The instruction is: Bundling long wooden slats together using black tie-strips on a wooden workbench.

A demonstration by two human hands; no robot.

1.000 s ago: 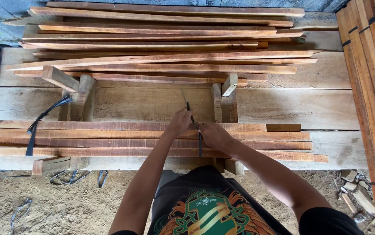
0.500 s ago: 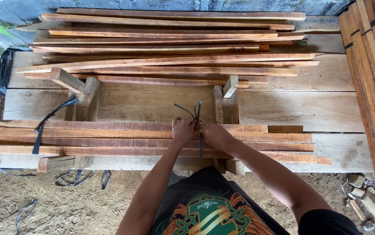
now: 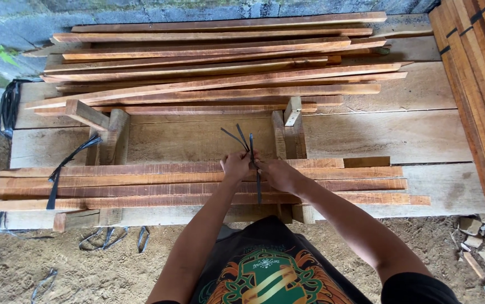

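A near bundle of long reddish wooden slats (image 3: 141, 186) lies across a plank workbench (image 3: 389, 135). A black plastic strap (image 3: 257, 188) runs around the bundle near its middle, its loose ends (image 3: 237, 135) sticking up past the far edge. My left hand (image 3: 235, 166) and my right hand (image 3: 274, 171) meet on top of the slats, both pinching the strap ends together. A second black strap (image 3: 65, 166) wraps the bundle's left part.
A loose pile of longer slats (image 3: 220, 73) lies at the bench's far side. Short upright wooden blocks (image 3: 287, 129) frame the middle. Strapped slat stacks (image 3: 479, 84) stand at right. Strap scraps (image 3: 104, 239) litter the sandy ground; a coil of black strap (image 3: 7, 107) lies at left.
My hands drew closer on the strap and its loose ends now stick up above them. The view shifted slightly.
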